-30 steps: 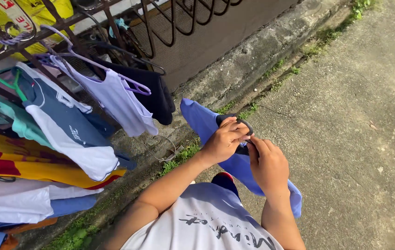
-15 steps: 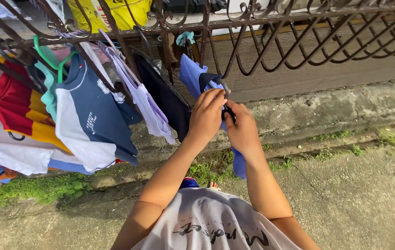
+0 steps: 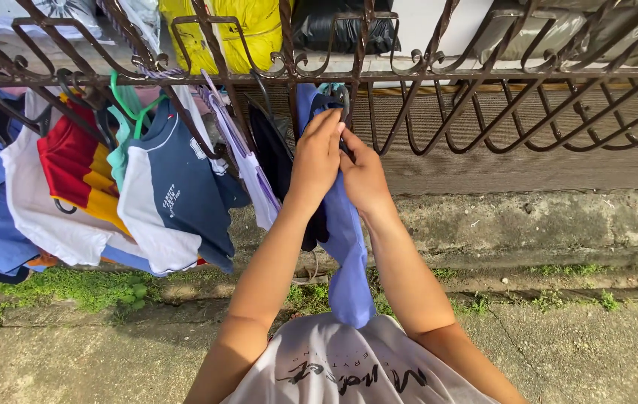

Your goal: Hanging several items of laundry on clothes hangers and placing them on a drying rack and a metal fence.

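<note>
Both hands are up at centre frame: the left hand [image 3: 316,153] pinches the top of a soft blue garment [image 3: 345,247], the right hand [image 3: 362,173] grips it just beside, fingers curled shut on the cloth. The dark hanger hook [image 3: 344,101] meets the rusty scrolled iron fence [image 3: 483,75] above. The garment hangs limp down the middle. Left of it: a black top [image 3: 270,153], a lavender top [image 3: 248,168], a navy-and-white shirt [image 3: 176,209]. Rough concrete curb [image 3: 543,224] runs behind.
</note>
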